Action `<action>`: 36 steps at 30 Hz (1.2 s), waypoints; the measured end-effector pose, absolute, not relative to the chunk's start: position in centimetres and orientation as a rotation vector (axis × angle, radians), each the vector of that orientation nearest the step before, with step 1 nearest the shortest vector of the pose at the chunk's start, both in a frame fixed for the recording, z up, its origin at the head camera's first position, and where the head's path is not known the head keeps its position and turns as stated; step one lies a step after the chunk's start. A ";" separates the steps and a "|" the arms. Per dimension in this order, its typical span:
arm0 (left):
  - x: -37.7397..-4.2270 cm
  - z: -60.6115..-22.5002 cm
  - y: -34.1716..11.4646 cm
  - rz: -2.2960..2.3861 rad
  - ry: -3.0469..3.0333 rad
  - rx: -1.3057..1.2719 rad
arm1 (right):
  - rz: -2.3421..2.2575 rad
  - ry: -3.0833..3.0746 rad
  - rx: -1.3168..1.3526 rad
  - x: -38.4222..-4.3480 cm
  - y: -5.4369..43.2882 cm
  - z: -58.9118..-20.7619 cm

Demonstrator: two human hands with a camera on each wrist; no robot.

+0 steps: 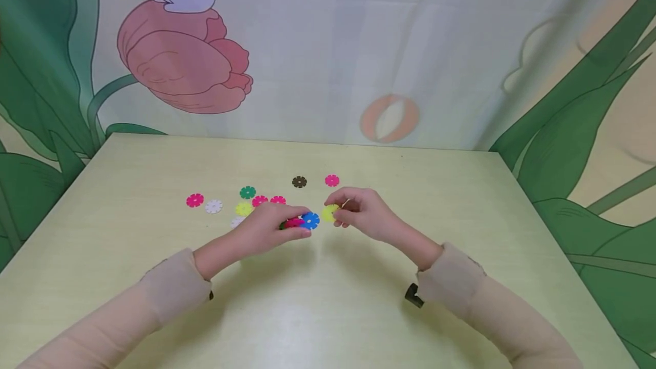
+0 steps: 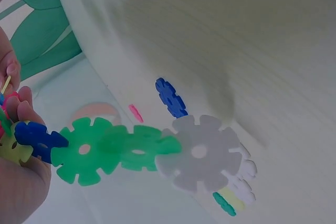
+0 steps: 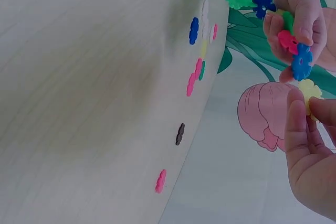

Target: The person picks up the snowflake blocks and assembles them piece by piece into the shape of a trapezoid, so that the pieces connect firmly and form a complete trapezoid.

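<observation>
A chain of linked plastic snowflake discs runs through my left hand point(image 1: 263, 225), which grips it between thumb and fingers. In the left wrist view, a white disc point(image 2: 223, 161), green discs point(image 2: 84, 169) and a dark blue disc point(image 2: 34, 137) trail out behind this hand. Its other end shows a pink disc point(image 3: 287, 41) and a blue disc point(image 3: 301, 65) sticking out past the fingertips. My right hand point(image 1: 369, 215) pinches a single yellow snowflake disc point(image 1: 328, 213) between thumb and fingers, close beside the blue end disc. Both hands are over the table, facing each other.
Loose discs lie on the pale wooden table point(image 1: 328, 312), including a brown disc point(image 1: 299, 181), a pink disc point(image 1: 332, 180), a green disc point(image 1: 247, 192) and a white disc point(image 1: 213, 206). Several lie behind my left hand. A printed curtain point(image 1: 307, 61) hangs along the far edge.
</observation>
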State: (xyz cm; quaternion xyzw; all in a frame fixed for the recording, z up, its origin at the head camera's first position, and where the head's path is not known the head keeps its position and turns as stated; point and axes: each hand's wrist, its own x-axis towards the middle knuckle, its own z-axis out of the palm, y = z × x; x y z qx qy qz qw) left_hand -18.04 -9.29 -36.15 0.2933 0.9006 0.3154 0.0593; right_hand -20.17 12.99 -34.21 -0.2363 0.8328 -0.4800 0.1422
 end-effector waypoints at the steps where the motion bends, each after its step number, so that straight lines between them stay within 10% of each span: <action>1: -18.0 -36.1 -9.2 0.954 2.724 0.890 | -1.383 2.403 -0.689 -20.1 13.0 -34.2; 25: -18.2 -36.2 -8.7 0.992 2.626 1.000 | -1.339 2.442 -0.969 -19.2 12.5 -34.5; 36: -19.2 -35.9 -8.7 1.185 2.401 0.775 | -1.406 2.425 -0.705 -20.7 12.4 -34.0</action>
